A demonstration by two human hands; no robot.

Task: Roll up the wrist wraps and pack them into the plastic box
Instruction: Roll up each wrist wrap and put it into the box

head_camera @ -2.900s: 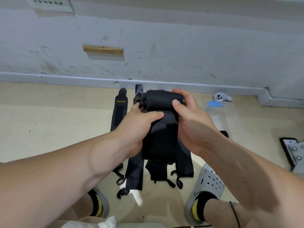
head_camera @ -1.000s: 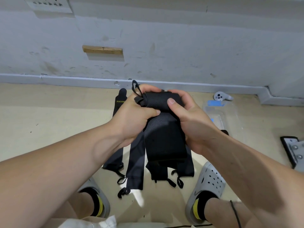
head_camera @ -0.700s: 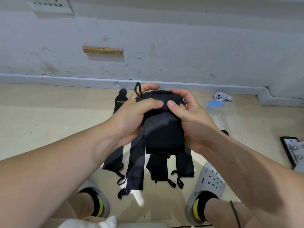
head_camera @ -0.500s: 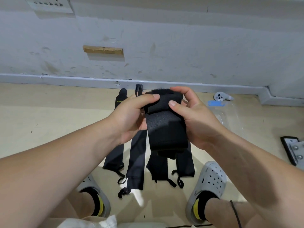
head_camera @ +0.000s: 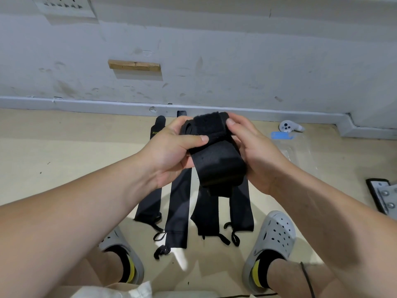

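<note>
A black wrist wrap point(head_camera: 217, 160) is held above the floor, rolled into a thick bundle with a fuzzy fastening strip at its top end. My left hand point(head_camera: 171, 149) grips its left side, thumb pressed across the front. My right hand point(head_camera: 255, 153) holds the right side, thumb on the upper edge. Several flat black wrist wraps point(head_camera: 178, 209) lie side by side on the floor below, thumb loops toward me. The clear plastic box point(head_camera: 300, 149) sits on the floor to the right, partly hidden by my right hand.
A white wall with a grey baseboard point(head_camera: 86, 103) runs across the back. A white controller point(head_camera: 290, 126) and a blue tag point(head_camera: 281, 135) lie near the box. My grey clogs point(head_camera: 272, 244) flank the wraps. A black and metal object point(head_camera: 382, 196) is at the right edge.
The hanging tail of the wrap has been wound up into the bundle, which is now thicker. The fuzzy strip end has come over the top, and both hands shifted their grip.
</note>
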